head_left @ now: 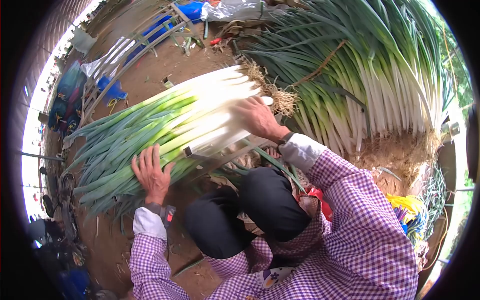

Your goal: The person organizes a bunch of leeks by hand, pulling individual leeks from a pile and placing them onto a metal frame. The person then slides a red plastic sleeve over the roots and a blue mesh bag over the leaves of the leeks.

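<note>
The round lens edge cuts off the big pile of onions (380, 75) at the top and right, and the checked sleeve (360, 235) at the bottom. The metal stand (200, 151) shows only a corner and a bar; the rest lies under the bundle of onions (165, 125). The right hand (257, 118) lies over the white stalks with palm and fingertips out of sight, so its grip cannot be told. The left hand (150, 172) hides its palm against the leaves. Glare melts the stalks together. A red thing (318, 196) between knee (270, 200) and sleeve, and a yellow and blue heap (410, 210) behind the sleeve, show too little to name. Dark shapes (55, 250) at lower left are too dim to make out.
</note>
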Motion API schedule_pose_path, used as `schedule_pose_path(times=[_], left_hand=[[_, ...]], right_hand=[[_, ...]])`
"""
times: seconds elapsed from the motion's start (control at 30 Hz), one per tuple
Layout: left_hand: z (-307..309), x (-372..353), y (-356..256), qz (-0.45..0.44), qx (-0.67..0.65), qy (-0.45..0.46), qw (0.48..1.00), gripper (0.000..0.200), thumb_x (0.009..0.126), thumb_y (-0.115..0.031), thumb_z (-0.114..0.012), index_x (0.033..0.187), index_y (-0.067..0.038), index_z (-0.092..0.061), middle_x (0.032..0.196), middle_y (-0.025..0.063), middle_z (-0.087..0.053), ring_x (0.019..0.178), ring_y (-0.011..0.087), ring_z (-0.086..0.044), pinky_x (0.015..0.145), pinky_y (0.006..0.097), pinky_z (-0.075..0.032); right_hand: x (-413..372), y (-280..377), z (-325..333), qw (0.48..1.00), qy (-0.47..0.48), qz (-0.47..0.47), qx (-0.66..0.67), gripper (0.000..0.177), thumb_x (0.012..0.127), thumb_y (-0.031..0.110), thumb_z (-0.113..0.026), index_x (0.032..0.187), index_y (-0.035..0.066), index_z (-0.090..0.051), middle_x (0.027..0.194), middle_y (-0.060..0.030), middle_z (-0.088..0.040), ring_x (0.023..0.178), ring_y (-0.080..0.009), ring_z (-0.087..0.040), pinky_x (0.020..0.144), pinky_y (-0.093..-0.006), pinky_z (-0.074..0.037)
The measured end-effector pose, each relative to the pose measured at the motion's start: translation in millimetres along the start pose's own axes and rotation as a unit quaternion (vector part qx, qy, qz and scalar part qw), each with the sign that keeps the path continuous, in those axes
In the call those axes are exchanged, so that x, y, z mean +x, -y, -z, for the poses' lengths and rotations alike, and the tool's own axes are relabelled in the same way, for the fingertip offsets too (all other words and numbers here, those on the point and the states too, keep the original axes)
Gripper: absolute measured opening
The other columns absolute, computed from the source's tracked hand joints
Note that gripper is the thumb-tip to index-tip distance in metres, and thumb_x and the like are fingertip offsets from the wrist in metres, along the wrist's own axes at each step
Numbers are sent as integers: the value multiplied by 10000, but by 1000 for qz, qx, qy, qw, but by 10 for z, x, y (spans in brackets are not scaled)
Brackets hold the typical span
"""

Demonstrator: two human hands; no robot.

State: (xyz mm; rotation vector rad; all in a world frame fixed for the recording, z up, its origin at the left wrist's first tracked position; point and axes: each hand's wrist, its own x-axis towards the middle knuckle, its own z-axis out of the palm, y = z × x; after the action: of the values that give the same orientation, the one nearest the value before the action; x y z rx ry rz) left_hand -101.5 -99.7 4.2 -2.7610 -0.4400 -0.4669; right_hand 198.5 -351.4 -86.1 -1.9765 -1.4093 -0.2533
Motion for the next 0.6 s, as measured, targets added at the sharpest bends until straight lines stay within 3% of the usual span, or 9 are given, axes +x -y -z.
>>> schedule_pose_path(times=[0.07, 0.13, 0.23, 0.3, 0.6], left_hand=[[-43, -8, 5, -1, -2, -7, 1000, 767, 760, -351, -840, 1416, -85, -547, 1361, 86, -592, 1313, 293, -513, 1187, 537, -283], [-50, 36, 13, -1, -17, -4, 1000, 772, 730, -299, -868, 1396, -79, -548, 1383, 88, -585, 1334, 295, -506, 1194, 541, -281], [-80, 56, 17, -7, -26, -12, 1000, 779, 723, -354, -875, 1375, -61, -563, 1370, 88, -594, 1336, 275, -509, 1188, 549, -298], [-97, 56, 26, -1, -44, -4, 999, 795, 748, -346, -853, 1422, -67, -536, 1395, 111, -582, 1324, 315, -513, 1176, 526, -317], [-131, 58, -15, -3, -75, -20, 997, 709, 777, -362, -830, 1376, -58, -602, 1333, 134, -624, 1242, 347, -552, 1090, 503, -376]], right_hand=[[-36, 57, 108, 999, 29, 15, -17, 644, 828, 479, -774, 1371, 164, -629, 1240, -60, -643, 1200, -284, -562, 1075, -447, -403], [-42, 99, 113, 999, 31, 9, -26, 632, 825, 420, -783, 1377, 163, -616, 1258, -59, -635, 1220, -285, -551, 1072, -458, -400], [-47, 153, 59, 1000, 17, 11, -23, 565, 837, 307, -762, 1358, 146, -614, 1325, -61, -623, 1308, -288, -521, 1057, -461, -393], [-48, 200, 58, 1000, 4, 10, -27, 547, 846, 292, -754, 1351, 136, -613, 1374, -64, -612, 1356, -292, -498, 1057, -468, -392], [-37, 142, 37, 1000, 18, 10, -11, 470, 882, 221, -708, 1339, 148, -626, 1412, -76, -609, 1363, -301, -516, 1085, -489, -384]])
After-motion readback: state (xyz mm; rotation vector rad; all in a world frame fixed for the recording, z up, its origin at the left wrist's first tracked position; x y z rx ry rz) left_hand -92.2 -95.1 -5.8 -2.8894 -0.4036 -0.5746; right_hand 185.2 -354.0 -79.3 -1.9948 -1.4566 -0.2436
